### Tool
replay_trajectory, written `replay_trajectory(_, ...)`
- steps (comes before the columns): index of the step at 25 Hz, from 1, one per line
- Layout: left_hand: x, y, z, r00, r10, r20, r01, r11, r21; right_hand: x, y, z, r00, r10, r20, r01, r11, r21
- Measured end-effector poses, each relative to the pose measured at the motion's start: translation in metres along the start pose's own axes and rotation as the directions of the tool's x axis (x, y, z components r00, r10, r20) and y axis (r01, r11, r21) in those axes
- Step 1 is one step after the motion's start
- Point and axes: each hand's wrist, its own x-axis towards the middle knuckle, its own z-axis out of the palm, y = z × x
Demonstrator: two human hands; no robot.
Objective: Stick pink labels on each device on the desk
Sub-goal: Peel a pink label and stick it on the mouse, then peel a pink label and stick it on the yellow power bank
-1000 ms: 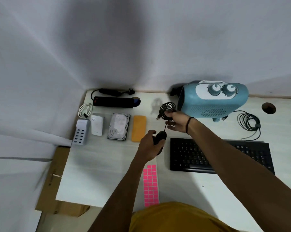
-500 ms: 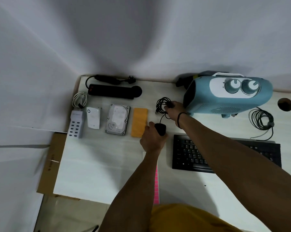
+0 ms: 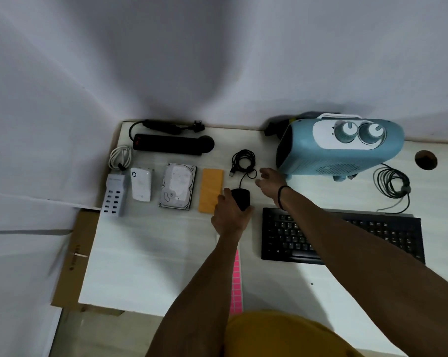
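A pale blue heater (image 3: 341, 148) with two round dials stands at the back right of the white desk (image 3: 150, 253), a flat black keyboard (image 3: 346, 235) lies in front of it, and a row of smaller devices sits to the left: black power strip (image 3: 171, 144), silver hard drive (image 3: 177, 186), orange slab (image 3: 210, 190), white plug adapter (image 3: 140, 184) and grey USB charger (image 3: 114, 194). The left hand (image 3: 229, 215) grips the small black mouse (image 3: 241, 198) beside the keyboard's left end, its coiled cable (image 3: 243, 162) lying just behind, while the right hand (image 3: 270, 180) hovers with fingers loosely spread, holding nothing, next to that coil. The pink label sheet (image 3: 236, 284), a narrow grid of bright squares, lies on the desk's near edge, mostly hidden under the left forearm.
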Motion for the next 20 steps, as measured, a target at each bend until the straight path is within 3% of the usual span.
replay_trajectory(3,-0.019,-0.008,-0.001,0.997,0.073,-0.031,-0.070,0.993,0.098,-0.034,0.015,-0.005,0.998,-0.031,-0.052,0.031,0.999,0.012)
replay_trajectory(5,-0.039,-0.011,0.006,0.979,0.202,-0.026,-0.196,0.970,0.145,-0.060,0.035,-0.014,0.992,-0.001,-0.125,0.007,0.999,0.054)
replay_trajectory(8,-0.073,-0.010,0.032,0.890,0.424,0.167,-0.450,0.874,0.180,-0.092,0.089,-0.047,0.933,0.047,-0.356,-0.040,0.999,0.027)
replay_trajectory(10,-0.092,-0.005,0.052,0.819,0.456,0.347,-0.547,0.805,0.231,-0.109,0.142,-0.077,0.887,0.034,-0.460,-0.092,0.990,-0.104)
replay_trajectory(12,-0.102,-0.001,0.066,0.775,0.436,0.457,-0.593,0.751,0.290,-0.122,0.193,-0.106,0.878,0.077,-0.472,-0.196,0.958,-0.210)
replay_trajectory(14,-0.106,0.006,0.078,0.773,0.418,0.477,-0.610,0.698,0.376,-0.133,0.232,-0.128,0.892,0.159,-0.422,-0.296,0.913,-0.281)
replay_trajectory(16,-0.105,0.007,0.084,0.786,0.427,0.447,-0.611,0.649,0.454,-0.136,0.249,-0.135,0.919,0.160,-0.360,-0.288,0.897,-0.335)
replay_trajectory(20,-0.093,0.009,0.083,0.791,0.455,0.410,-0.611,0.631,0.479,-0.134,0.247,-0.126,0.913,0.158,-0.377,-0.279,0.914,-0.294)
